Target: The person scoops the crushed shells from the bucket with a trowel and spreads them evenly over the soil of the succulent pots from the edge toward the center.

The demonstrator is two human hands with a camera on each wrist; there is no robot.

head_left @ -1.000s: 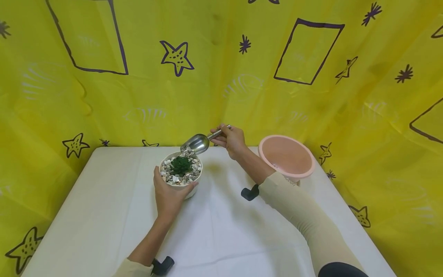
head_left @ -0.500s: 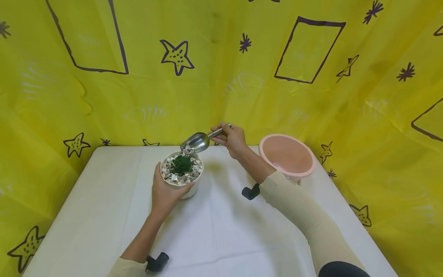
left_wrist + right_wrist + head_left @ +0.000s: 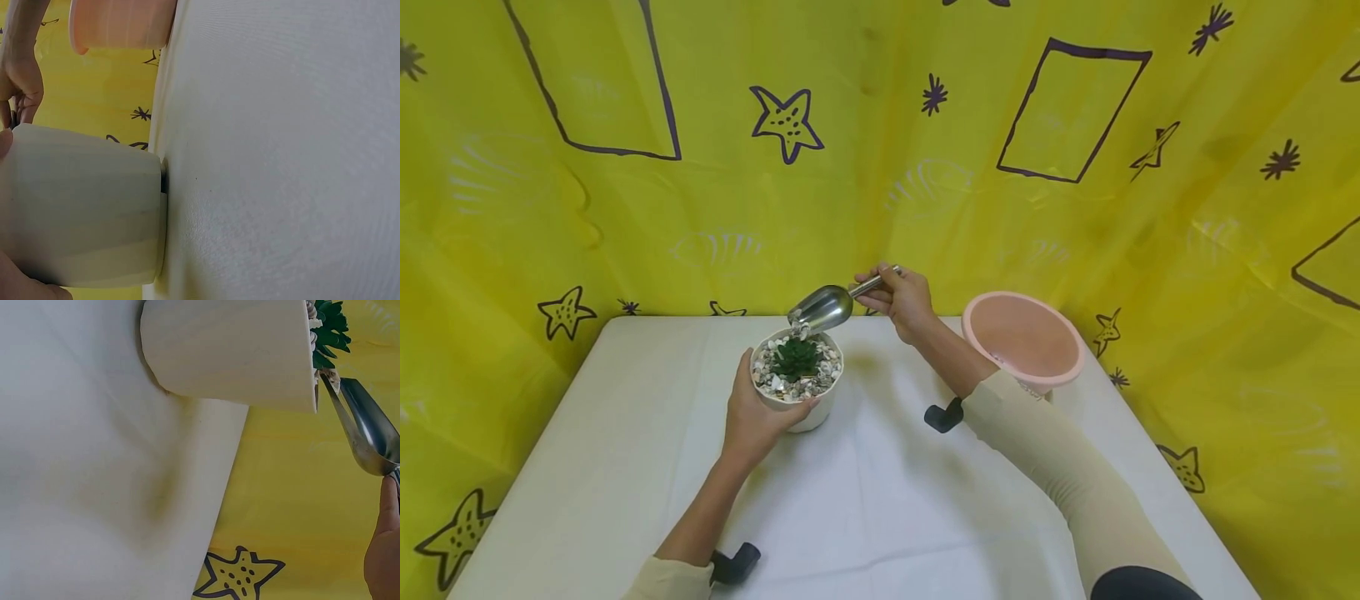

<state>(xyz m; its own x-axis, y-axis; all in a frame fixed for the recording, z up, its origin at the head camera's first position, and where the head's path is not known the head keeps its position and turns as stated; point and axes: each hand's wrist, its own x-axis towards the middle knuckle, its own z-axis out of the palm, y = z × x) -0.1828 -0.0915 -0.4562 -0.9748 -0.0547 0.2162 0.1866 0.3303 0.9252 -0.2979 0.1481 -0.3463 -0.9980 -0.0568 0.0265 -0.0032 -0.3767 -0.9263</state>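
A white pot (image 3: 811, 415) stands on the table, with a green succulent (image 3: 797, 357) in its middle and pale pebbles (image 3: 772, 385) around the plant. My left hand (image 3: 757, 417) grips the pot's near left side, thumb along the front and fingers round the left. My right hand (image 3: 904, 302) holds a metal scoop (image 3: 824, 308) by its handle. The scoop tilts down to the left, its mouth at the pot's far rim, and a few pebbles sit at its lip. In the right wrist view the scoop (image 3: 372, 434) points toward the pot's rim beside the leaves.
A pink tub (image 3: 1022, 337) stands at the back right of the white-covered table (image 3: 880, 500), partly behind my right forearm. A yellow curtain (image 3: 865, 167) with drawn starfish hangs close behind the table. Each wrist bears a black camera mount (image 3: 943, 416).
Pebbles at the scoop's mouth have dwindled as they slid into the pot. My left hand and the pot have shifted slightly. The right hand has hardly moved.
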